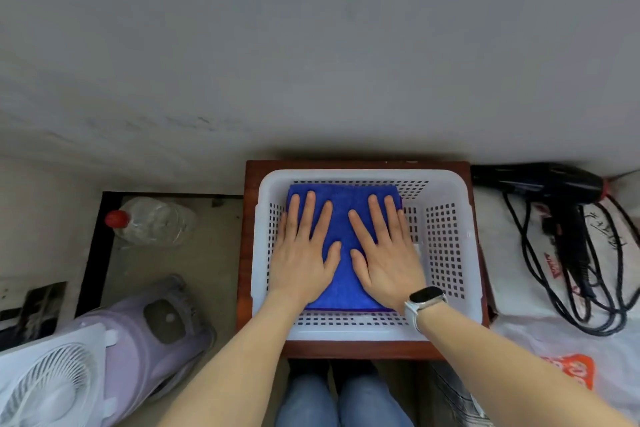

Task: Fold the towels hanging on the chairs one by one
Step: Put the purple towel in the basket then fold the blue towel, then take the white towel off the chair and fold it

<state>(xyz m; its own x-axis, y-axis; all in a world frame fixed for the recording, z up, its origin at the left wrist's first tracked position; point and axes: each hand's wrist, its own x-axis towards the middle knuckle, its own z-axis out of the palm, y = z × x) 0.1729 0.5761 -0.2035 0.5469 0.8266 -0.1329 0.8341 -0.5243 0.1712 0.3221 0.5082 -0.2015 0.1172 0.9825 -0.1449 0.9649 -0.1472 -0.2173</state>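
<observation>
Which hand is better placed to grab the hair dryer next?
Probably the right hand: it presses the blue towel on the basket's side nearest the hair dryer; the left hand lies farther away.

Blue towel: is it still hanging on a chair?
No, the folded blue towel lies inside the white basket, with the left hand and right hand pressing flat on it.

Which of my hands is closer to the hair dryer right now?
Right. Your right hand lies flat on the blue towel in the basket, on the side toward the hair dryer; your left hand lies on the towel's far side.
</observation>
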